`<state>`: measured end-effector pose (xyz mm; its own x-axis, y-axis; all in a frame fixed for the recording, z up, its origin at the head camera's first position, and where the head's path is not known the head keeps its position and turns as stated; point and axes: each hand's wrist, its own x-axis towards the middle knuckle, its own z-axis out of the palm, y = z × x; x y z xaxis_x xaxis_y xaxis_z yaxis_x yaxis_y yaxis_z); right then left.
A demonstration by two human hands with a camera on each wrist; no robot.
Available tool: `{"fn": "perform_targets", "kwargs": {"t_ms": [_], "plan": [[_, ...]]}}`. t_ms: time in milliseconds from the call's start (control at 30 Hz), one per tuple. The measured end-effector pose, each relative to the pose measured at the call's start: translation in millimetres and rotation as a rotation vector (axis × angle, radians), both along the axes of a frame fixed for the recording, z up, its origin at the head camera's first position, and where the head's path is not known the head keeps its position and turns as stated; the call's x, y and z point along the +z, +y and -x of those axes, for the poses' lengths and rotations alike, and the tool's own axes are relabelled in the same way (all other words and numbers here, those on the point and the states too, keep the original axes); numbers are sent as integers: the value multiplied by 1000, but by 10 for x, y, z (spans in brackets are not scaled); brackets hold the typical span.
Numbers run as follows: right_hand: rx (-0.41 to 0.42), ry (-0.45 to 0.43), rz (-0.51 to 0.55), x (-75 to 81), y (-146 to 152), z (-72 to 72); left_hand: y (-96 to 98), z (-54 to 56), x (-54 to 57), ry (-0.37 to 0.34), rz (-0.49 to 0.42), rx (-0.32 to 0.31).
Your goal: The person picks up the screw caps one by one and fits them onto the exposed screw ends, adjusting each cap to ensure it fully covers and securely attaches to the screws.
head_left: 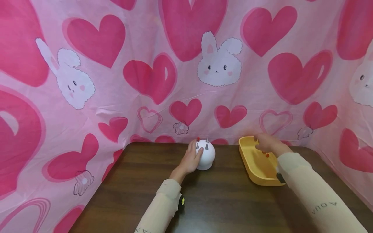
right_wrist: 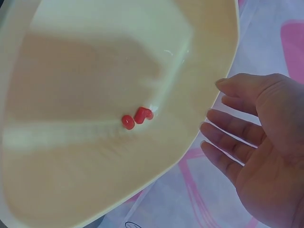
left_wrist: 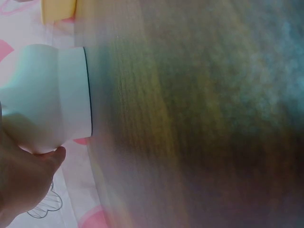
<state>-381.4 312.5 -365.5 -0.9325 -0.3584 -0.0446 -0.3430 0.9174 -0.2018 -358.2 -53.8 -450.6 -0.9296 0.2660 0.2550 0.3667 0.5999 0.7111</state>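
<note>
A white rounded dome (head_left: 208,157) on a short base stands on the table. Several metal studs (head_left: 206,147) stick up from its top, and a red cap (head_left: 198,138) covers one at the back left. My left hand (head_left: 188,160) holds the dome from its left side, thumb across the front. Over the far right part of a yellow tray (head_left: 253,163) is my right hand (head_left: 271,144). In the right wrist view its fingers are spread and slightly bent, with nothing between them. A few small red caps (right_wrist: 141,115) lie together in a corner of the tray.
The brown wooden table (head_left: 221,200) reaches back to a pink cloth (head_left: 186,90) printed with hearts and rabbits, which also hangs at both sides. The tray stands to the right of the dome, with bare tabletop between them.
</note>
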Motion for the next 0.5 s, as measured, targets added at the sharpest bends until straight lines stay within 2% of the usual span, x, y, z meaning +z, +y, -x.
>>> {"fn": "perform_targets", "kwargs": {"t_ms": [200, 500], "plan": [[-15, -34, -17, -13, 39, 29, 1, 47, -33, -2, -5, -12], [8, -8, -36, -41, 91, 60, 13, 41, -11, -2, 8, -16]]}}
